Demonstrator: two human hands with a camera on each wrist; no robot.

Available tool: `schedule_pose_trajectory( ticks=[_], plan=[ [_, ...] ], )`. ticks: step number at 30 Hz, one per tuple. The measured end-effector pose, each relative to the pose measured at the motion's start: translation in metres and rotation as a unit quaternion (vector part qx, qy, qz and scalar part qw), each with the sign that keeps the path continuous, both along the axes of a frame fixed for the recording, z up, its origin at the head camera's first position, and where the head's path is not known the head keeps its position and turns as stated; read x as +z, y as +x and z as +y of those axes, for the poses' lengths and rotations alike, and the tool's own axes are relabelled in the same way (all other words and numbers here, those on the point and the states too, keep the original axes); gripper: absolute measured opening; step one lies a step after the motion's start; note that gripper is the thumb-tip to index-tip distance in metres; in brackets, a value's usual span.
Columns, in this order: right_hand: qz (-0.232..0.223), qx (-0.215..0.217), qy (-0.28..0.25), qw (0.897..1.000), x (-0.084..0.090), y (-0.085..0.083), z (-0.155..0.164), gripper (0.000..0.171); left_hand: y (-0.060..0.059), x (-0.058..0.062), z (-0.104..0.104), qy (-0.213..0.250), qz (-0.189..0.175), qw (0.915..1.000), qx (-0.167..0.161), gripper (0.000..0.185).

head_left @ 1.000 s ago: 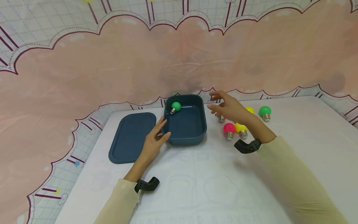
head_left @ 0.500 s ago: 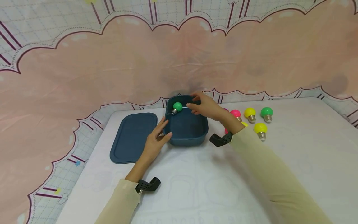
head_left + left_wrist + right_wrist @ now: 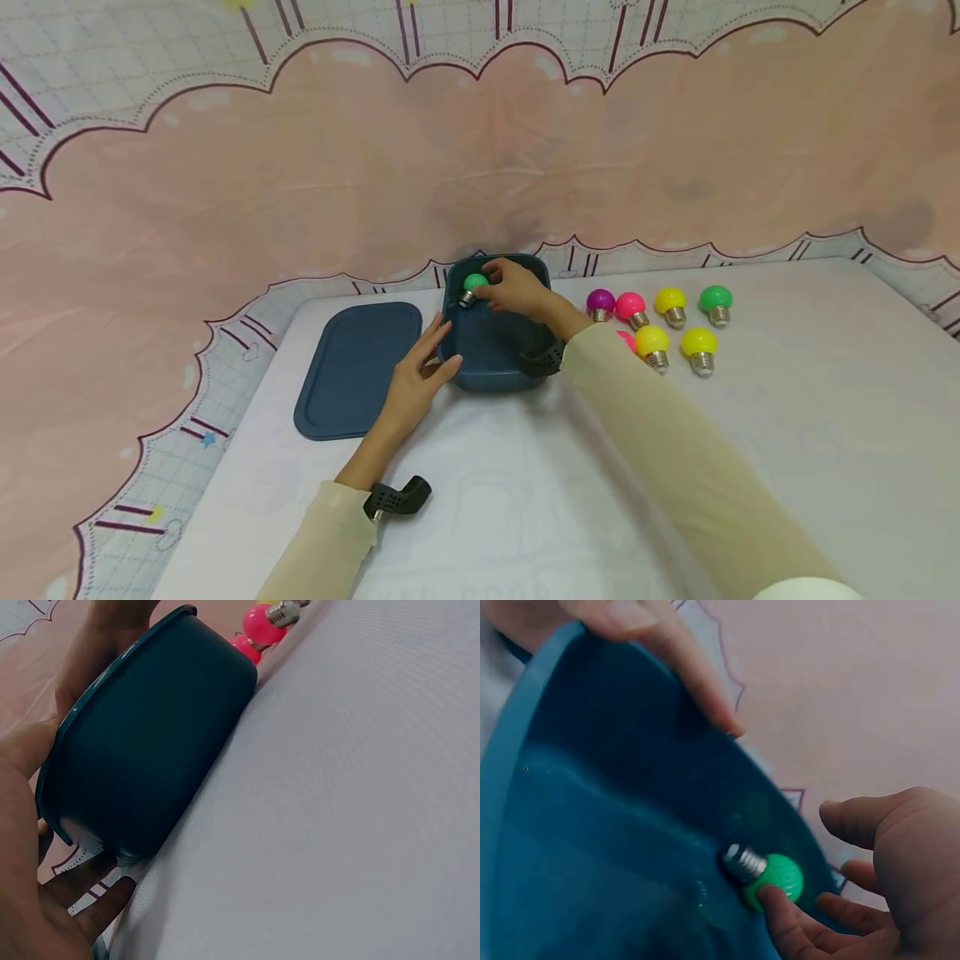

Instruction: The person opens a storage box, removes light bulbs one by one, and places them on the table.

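Observation:
A dark blue open container (image 3: 525,333) stands mid-table, with a green bulb (image 3: 472,283) lying in its far left corner. My right hand (image 3: 491,287) reaches into the container. In the right wrist view one fingertip touches the green bulb (image 3: 778,876) from below while the thumb stays clear of it. My left hand (image 3: 440,345) rests against the container's left near corner, fingers straight along the wall and thumb on the front. The left wrist view shows the container's outer wall (image 3: 150,750) with my fingers (image 3: 105,907) beside its base.
The container's blue lid (image 3: 358,367) lies flat to its left. Right of the container stand several loose bulbs: purple (image 3: 600,302), pink (image 3: 632,306), yellow (image 3: 670,303), green (image 3: 715,301), and two more yellow ones (image 3: 699,342) in front. A pink patterned backdrop rises behind.
My right hand moved left from the loose bulbs, over the container's rim, down to the green bulb. The left hand and the container stayed put.

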State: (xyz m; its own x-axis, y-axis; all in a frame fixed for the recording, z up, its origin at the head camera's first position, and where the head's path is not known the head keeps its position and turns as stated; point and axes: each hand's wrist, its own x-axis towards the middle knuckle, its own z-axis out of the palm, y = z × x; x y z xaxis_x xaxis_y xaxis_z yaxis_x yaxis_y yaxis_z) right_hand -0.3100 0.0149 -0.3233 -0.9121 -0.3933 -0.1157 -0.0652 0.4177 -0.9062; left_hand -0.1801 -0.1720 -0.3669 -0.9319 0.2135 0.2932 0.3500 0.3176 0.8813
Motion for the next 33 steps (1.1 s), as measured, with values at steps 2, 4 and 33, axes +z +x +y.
schedule_pose_trajectory(
  ticks=[2, 4, 33],
  plan=[
    [-0.001, -0.008, 0.007, 1.000, -0.003, -0.003, -0.002, 0.058, 0.000, 0.000, 0.000, 0.000, 0.000, 1.0000, -0.001, 0.055],
    [0.005, -0.010, 0.022, 1.000, -0.007, -0.005, -0.005, 0.058, 0.001, 0.000, 0.000, 0.000, 0.000, 1.0000, -0.001, 0.055],
    [0.039, 0.016, 0.091, 0.995, -0.033, -0.021, -0.021, 0.056, 0.001, 0.000, -0.001, -0.003, 0.009, 0.9999, 0.004, 0.053]
  ],
)
